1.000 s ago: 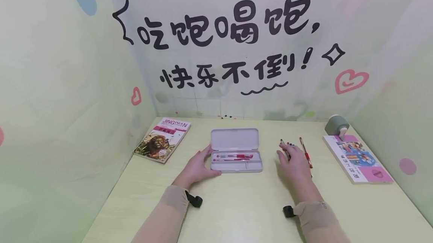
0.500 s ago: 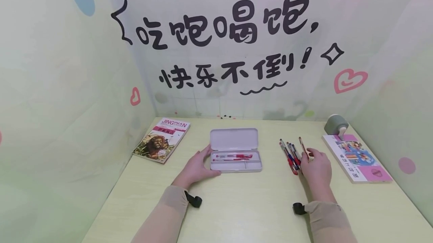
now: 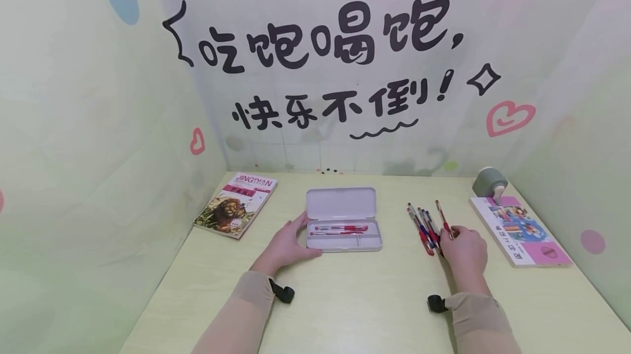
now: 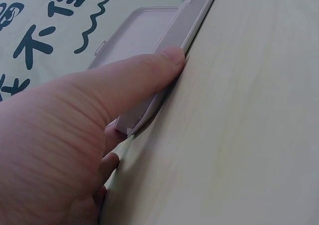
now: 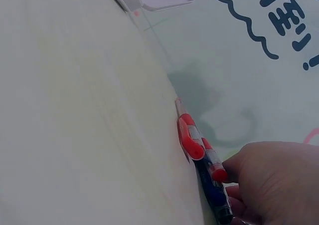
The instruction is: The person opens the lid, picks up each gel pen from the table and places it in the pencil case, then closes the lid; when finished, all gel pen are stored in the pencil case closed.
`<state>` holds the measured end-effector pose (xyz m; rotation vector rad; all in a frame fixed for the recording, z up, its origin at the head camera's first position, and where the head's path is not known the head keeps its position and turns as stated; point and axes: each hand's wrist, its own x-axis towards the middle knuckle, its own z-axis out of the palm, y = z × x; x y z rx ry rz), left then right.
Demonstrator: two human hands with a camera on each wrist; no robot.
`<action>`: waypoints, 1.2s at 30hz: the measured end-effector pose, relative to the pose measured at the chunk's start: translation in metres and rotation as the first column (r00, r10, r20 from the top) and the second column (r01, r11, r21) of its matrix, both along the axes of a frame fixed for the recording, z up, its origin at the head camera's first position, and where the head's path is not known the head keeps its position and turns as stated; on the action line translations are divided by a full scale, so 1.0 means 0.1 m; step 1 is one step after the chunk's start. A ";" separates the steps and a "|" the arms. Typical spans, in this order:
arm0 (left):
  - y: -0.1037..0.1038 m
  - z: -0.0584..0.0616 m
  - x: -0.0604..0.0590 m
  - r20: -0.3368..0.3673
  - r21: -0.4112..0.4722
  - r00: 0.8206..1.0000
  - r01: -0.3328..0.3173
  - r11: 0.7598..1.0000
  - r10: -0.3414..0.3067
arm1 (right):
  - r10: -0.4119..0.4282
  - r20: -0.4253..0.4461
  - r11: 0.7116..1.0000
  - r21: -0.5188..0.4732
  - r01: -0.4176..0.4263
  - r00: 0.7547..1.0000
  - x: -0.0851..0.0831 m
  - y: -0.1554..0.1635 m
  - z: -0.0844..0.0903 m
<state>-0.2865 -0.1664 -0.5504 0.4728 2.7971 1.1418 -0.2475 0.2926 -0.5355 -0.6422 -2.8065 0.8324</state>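
The left hand (image 3: 286, 244) rests on the pale green table (image 3: 345, 310) against the left end of an open white pencil case (image 3: 343, 227), thumb straight and pressed along its front wall, fingers relaxed rather than curled around it. Inside the tray lie two red pens (image 3: 340, 228); the lid (image 3: 342, 203) stands folded back toward the wall. Well to the right of the case, the right hand (image 3: 465, 249) sits at the near end of a loose bunch of red and blue pens (image 3: 425, 225) on the table, its fingers curled on a single red pen (image 3: 442, 218) that lies just beside the bunch; whether the grip is a firm pinch or only a touch I cannot tell, since the knuckles hide the fingertips in both views. The likely trouble is at that bunch: the pens lie touching one another, so lifting one at its near end could drag or roll its neighbours, and round barrels travel easily on a smooth top. A pinch so near the end could also let the pen swing down and slip. The case is light and braced only from one side, so a careless knock from the right might slide or turn it. A tape dispenser (image 3: 489, 183) and a colourful book (image 3: 520, 230) lie right of the pens, a lion-cover book (image 3: 236, 204) on the left.
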 end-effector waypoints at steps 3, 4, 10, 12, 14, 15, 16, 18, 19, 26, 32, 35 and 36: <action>0.00 -0.01 0.00 0.000 0.006 1.000 0.010 1.000 -0.010 | -0.008 -0.016 1.000 0.014 0.008 1.000 0.01 0.00 0.00; 0.00 -0.01 -0.01 -0.001 0.009 1.000 0.012 1.000 -0.012 | -0.008 -0.023 1.000 0.018 0.009 1.000 0.02 0.00 0.00; 0.01 -0.01 -0.01 -0.003 0.012 1.000 0.008 1.000 -0.008 | -0.009 -0.050 1.000 0.024 0.010 0.999 0.01 0.00 -0.02; 0.01 -0.01 0.00 -0.001 0.010 1.000 0.006 1.000 -0.006 | -0.012 -0.051 1.000 0.024 0.013 0.999 0.01 0.00 -0.02; 0.01 0.00 0.00 0.004 0.006 1.000 0.000 1.000 0.000 | -0.016 -0.048 1.000 0.018 0.017 0.999 0.00 0.00 -0.02; 0.01 0.00 0.00 0.007 0.006 1.000 -0.003 1.000 0.003 | -0.019 -0.045 1.000 0.014 0.020 0.999 0.00 0.00 -0.02; 0.01 0.00 0.00 0.005 0.007 1.000 -0.002 1.000 0.002 | -0.021 -0.044 1.000 0.011 0.022 0.999 0.00 0.00 -0.02; 0.01 0.00 0.01 0.007 0.009 1.000 -0.004 1.000 0.004 | -0.028 -0.044 1.000 0.003 0.029 0.999 0.01 -0.01 -0.01; 0.01 0.01 0.01 0.008 0.011 1.000 -0.003 1.000 0.003 | -0.033 -0.045 0.999 -0.003 0.033 0.998 0.01 -0.01 -0.01; 0.01 0.00 0.01 0.010 0.016 1.000 0.000 1.000 0.000 | -0.053 -0.064 0.998 -0.024 0.052 0.997 0.02 -0.03 -0.01; 0.00 -0.01 0.00 0.019 0.007 1.000 -0.004 1.000 0.004 | -0.073 -0.069 0.997 -0.043 0.070 0.995 0.01 -0.07 0.01; 0.00 -0.01 -0.01 0.014 0.007 1.000 0.002 1.000 -0.002 | -0.070 -0.096 0.997 -0.031 0.068 0.993 0.01 -0.14 0.04; 0.01 -0.01 -0.01 0.014 0.006 1.000 0.003 1.000 -0.003 | -0.062 -0.108 0.998 -0.021 0.060 0.992 0.01 -0.17 0.06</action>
